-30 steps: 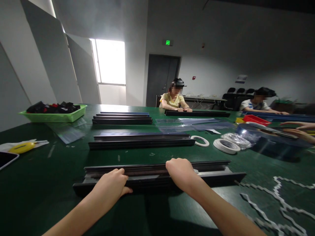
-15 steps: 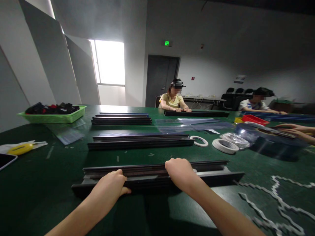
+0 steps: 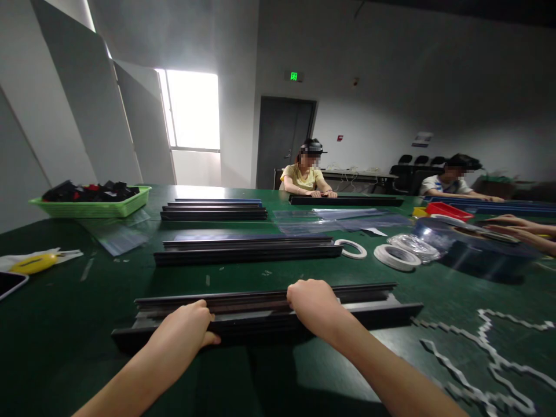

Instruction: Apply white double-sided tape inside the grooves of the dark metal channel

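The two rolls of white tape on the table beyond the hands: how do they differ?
The thin tape ring is a slim hoop with a wide open middle; the thicker tape roll has a broader white band. The thin tape ring lies close to the end of a dark rail stack; the thicker tape roll lies further right, beside crumpled clear film. Both lie flat on the green table.

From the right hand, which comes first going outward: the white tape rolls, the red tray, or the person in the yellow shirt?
From the right hand on the dark profile:
1. White tape rolls, ahead and to the right on the green table.
2. Red tray, farther right.
3. Person in the yellow shirt, at the table's far end.
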The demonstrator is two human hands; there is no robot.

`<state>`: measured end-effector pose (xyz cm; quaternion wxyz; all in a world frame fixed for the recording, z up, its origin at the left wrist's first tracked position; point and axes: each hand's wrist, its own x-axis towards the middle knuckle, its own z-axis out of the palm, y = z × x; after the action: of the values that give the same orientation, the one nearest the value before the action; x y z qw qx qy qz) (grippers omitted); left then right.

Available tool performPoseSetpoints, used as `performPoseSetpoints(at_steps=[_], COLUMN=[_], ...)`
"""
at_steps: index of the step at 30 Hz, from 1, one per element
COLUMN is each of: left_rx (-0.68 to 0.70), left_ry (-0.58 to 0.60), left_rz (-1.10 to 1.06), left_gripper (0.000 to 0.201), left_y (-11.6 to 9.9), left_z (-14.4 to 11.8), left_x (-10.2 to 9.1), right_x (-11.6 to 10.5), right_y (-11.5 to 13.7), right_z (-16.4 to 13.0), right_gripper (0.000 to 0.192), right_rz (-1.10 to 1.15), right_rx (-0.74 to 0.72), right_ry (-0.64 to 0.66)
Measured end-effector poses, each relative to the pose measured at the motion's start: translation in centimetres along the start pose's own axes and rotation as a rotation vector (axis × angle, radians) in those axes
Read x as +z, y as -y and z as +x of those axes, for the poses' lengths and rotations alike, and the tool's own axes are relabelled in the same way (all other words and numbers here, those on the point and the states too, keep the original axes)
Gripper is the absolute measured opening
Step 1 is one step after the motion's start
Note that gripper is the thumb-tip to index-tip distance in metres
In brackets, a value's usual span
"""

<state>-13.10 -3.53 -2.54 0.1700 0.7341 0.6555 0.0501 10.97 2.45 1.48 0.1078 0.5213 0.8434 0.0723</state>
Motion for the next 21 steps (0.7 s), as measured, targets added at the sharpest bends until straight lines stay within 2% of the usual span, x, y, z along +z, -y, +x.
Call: performPoseSetpoints(at_steps=[10, 14, 21], left_rx=[-0.061, -0.023, -0.006], left_ry=[0.016, 0.005, -0.046], left_rz=[0.053, 0.092, 0.180], left_gripper=[0.017, 0.018, 0.031], left_y=[-0.1, 0.1, 0.8], left_z=[-1.0, -0.9, -1.0], left_x=[-1.7, -1.2, -0.5], right_x=[-1.0, -0.9, -0.3], right_y=[0.7, 0.6, 0.4], right_z=[-0.7, -0.6, 0.0], right_gripper=[0.024, 0.024, 0.026], right_rz=[-0.005, -0.002, 0.002], right_rx=[-0.024, -0.024, -0.013], right_ry=[-0.008, 0.015, 0.017])
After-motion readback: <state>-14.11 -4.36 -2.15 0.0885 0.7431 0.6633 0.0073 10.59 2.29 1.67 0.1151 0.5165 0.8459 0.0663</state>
